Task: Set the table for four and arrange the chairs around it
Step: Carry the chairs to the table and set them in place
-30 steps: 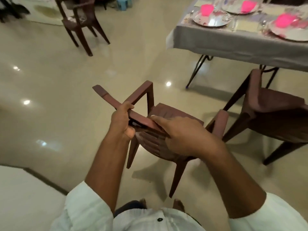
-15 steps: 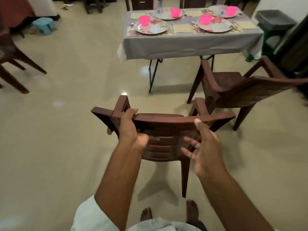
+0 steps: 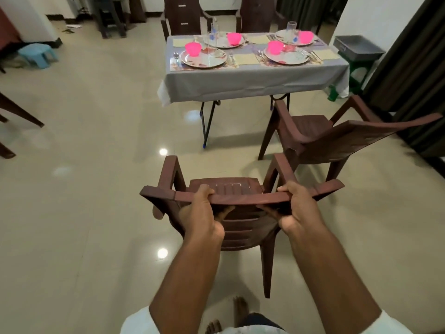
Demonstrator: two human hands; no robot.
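A brown plastic armchair (image 3: 226,188) is right in front of me, its seat facing the table. My left hand (image 3: 201,213) grips the top rail of its backrest on the left, and my right hand (image 3: 298,210) grips the same rail on the right. Ahead stands the table (image 3: 252,80) under a grey cloth, laid with plates (image 3: 203,57), pink bowls (image 3: 193,48), glasses (image 3: 291,28), cutlery and napkins. A second brown chair (image 3: 310,131) stands at the table's near right side. Two more chairs (image 3: 183,18) stand behind the table.
A green stool with a grey bin (image 3: 356,48) is right of the table, next to dark curtains (image 3: 409,68). Another chair's legs (image 3: 14,112) show at the left edge. A small blue stool (image 3: 38,54) sits far left. Beige tiled floor lies between me and the table.
My right hand, which was off the backrest half a second ago, now grips its top rail. The chair has turned square to the table and sits nearer to it.
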